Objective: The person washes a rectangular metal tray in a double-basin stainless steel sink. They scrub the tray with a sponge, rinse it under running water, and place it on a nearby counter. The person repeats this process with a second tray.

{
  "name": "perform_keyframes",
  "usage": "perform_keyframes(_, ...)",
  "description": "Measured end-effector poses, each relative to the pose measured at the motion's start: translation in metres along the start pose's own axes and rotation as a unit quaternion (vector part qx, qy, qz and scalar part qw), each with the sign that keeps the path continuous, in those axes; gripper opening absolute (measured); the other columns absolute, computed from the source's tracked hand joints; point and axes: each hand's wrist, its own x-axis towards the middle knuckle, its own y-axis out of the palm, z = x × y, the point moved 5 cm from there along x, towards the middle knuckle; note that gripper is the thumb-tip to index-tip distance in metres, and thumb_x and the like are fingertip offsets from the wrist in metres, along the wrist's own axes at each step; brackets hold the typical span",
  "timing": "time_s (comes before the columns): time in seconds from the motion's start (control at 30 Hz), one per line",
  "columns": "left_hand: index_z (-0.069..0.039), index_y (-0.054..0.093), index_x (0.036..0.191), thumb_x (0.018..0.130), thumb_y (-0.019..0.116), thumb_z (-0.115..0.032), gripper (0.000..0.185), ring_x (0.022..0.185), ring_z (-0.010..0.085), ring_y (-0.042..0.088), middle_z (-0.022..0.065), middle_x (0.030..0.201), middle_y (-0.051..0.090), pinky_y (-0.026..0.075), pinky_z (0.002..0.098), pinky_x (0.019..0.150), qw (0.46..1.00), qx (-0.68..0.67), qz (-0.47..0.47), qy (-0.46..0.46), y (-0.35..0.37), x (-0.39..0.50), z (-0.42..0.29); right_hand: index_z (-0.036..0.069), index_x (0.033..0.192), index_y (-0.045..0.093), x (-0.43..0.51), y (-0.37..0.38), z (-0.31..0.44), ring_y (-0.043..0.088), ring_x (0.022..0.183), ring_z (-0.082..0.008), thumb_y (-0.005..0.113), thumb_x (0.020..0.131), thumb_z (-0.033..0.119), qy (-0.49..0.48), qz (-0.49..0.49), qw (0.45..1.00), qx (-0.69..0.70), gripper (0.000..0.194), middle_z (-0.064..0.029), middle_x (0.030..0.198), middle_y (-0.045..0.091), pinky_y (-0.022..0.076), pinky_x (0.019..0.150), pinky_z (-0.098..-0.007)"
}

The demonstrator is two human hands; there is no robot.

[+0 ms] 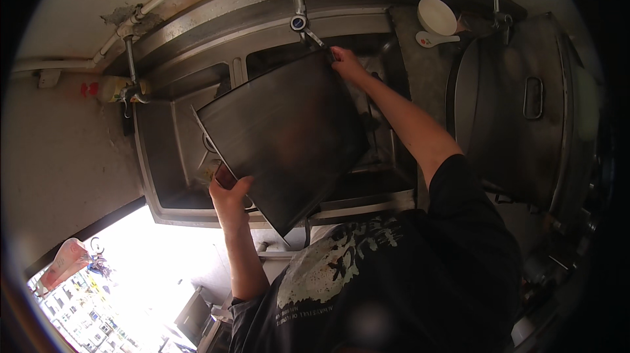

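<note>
A large, rectangular dark metal tray or panel [285, 136] is held tilted over a stainless-steel sink [184, 217] with two basins. My left hand [230, 200] grips its near left edge, thumb on the upper face and fingers underneath. At the far right corner, my right hand [346, 63] pinches the edge just below the lever of the middle tap [299, 23]. The panel hides much of both basins and the divider between them. Through the gap by my left hand, a wire piece and some small scraps show in the left basin, too blurred to name.
A white bowl [437, 16] and a flower-marked white spoon [435, 39] lie on the ledge right of the sink. Farther right stands a large metal cover with a handle [533, 98]. A red-capped bottle [109, 89] is behind the left tap [130, 93]. Bright daylight enters lower left.
</note>
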Motion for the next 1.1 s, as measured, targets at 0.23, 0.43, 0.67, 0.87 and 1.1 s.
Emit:
perform_keyframes(0.23, 0.004, 0.056, 0.106, 0.065, 0.062, 0.005, 0.041, 0.089, 0.0181, 0.061, 0.0103, 0.097, 0.063, 0.047, 0.0288, 0.082, 1.000, -0.003, 0.018, -0.003, -0.001, 0.005, -0.003, -0.002, 0.077, 0.054, 0.001, -0.011, 0.014, 0.051, 0.063, -0.0128, 0.048, 0.081, 0.014, -0.006, -0.103, 0.988, -0.119, 0.018, -0.0136, 0.066, 0.052, 0.0396, 0.058, -0.0349)
perform_keyframes(0.43, 0.005, 0.055, 0.107, 0.065, 0.063, 0.003, 0.043, 0.088, 0.0162, 0.061, 0.0094, 0.095, 0.064, 0.046, 0.0270, 0.080, 0.999, 0.042, -0.019, 0.008, 0.007, -0.004, -0.013, -0.002, 0.073, 0.052, 0.012, -0.013, 0.031, 0.052, 0.067, -0.0416, 0.049, 0.081, 0.017, -0.078, -0.044, 0.969, -0.229, 0.021, -0.0218, 0.069, 0.053, 0.0407, 0.061, -0.0440)
perform_keyframes(0.67, 0.004, 0.055, 0.108, 0.065, 0.064, 0.001, 0.044, 0.086, 0.0159, 0.060, 0.0081, 0.094, 0.063, 0.046, 0.0264, 0.078, 0.995, 0.051, -0.059, 0.054, 0.009, -0.010, -0.026, -0.001, 0.085, 0.052, -0.010, 0.005, 0.015, 0.055, 0.065, -0.0247, 0.050, 0.082, 0.013, -0.081, 0.024, 0.986, -0.146, 0.014, -0.0137, 0.071, 0.056, 0.0424, 0.061, -0.0380)
perform_keyframes(0.87, 0.006, 0.053, 0.111, 0.067, 0.062, 0.001, 0.045, 0.086, 0.0184, 0.059, 0.0104, 0.096, 0.061, 0.047, 0.0278, 0.078, 0.986, 0.015, -0.136, 0.095, -0.002, -0.005, -0.024, 0.002, 0.102, 0.056, -0.061, 0.019, -0.006, 0.060, 0.062, -0.0187, 0.044, 0.087, 0.010, -0.057, 0.098, 0.983, -0.145, 0.020, -0.0106, 0.075, 0.059, 0.0470, 0.055, -0.0311)
perform_keyframes(1.1, 0.007, 0.050, 0.114, 0.069, 0.062, 0.002, 0.047, 0.089, 0.0196, 0.058, 0.0120, 0.099, 0.060, 0.046, 0.0289, 0.081, 0.977, -0.048, -0.161, 0.132, -0.007, -0.005, -0.017, 0.002, 0.104, 0.057, -0.077, 0.021, -0.028, 0.055, 0.046, -0.0106, 0.037, 0.086, 0.002, 0.193, 0.070, 0.976, 0.073, 0.027, -0.0065, 0.075, 0.061, 0.0437, 0.041, -0.0228)
